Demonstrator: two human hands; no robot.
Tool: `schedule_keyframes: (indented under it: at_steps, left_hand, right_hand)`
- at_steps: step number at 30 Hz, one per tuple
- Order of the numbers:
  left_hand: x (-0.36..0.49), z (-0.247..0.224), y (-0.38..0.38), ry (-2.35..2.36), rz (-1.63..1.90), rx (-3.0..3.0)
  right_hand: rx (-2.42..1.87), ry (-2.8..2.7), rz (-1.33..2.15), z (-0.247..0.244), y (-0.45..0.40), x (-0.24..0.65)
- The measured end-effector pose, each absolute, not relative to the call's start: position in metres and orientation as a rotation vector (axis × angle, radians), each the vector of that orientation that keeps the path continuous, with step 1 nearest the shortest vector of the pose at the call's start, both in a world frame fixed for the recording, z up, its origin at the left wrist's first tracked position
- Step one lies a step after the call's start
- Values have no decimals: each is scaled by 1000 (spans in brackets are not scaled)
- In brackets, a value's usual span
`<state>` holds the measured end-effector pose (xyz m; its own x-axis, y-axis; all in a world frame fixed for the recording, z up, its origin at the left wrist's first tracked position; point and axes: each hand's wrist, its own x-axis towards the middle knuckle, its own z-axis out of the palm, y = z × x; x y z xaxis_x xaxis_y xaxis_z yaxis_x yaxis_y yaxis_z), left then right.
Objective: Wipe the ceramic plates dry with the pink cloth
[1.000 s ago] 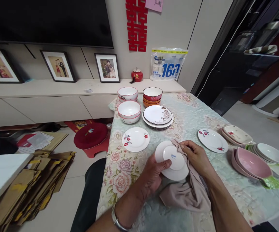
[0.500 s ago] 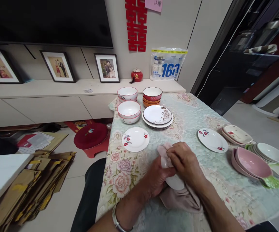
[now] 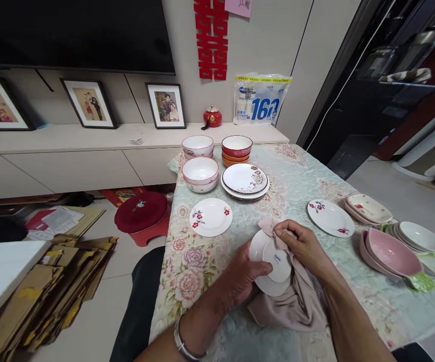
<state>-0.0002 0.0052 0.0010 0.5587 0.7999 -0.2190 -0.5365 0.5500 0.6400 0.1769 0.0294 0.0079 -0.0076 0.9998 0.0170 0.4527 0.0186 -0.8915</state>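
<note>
My left hand [image 3: 244, 274] grips a white plate [image 3: 264, 287] by its left side, the thumb pressed on the underside. The plate's foot ring and a small blue mark face me. At its upper right edge, my right hand [image 3: 302, 246] pinches a pinkish-beige cloth [image 3: 296, 306] against the rim. The rest of the cloth hangs down behind and below the plate onto the table. A flowered plate [image 3: 211, 217] lies to the left, and another flowered plate [image 3: 331, 218] lies to the right.
White bowls [image 3: 200, 173], red and orange bowls [image 3: 236, 147] and stacked plates [image 3: 245, 180] stand at the back of the flowered tablecloth [image 3: 191, 286]. Pink bowls [image 3: 394, 251], square dishes [image 3: 370, 208] and pale bowls [image 3: 423, 236] sit at the right. A red stool [image 3: 141, 213] is left of the table.
The plate has turned so its underside now faces me. My right hand has moved right and slightly up with the cloth, along the plate's edge. The left hand keeps its hold.
</note>
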Motion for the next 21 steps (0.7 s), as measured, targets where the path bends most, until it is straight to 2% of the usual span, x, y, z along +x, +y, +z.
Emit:
schedule_keyframes:
  at_steps: [11, 16, 21]
  left_hand:
    - [0, 3, 9, 566, 958, 444]
    - [2, 0, 4, 553, 870, 536]
    - [4, -3, 1, 580, 843, 578]
  right_hand:
    - [-1712, -1617, 556, -6, 34, 183]
    - [-1540, -1795, 190, 2, 26, 167]
    - [-1239, -2072, 252, 16, 12, 138]
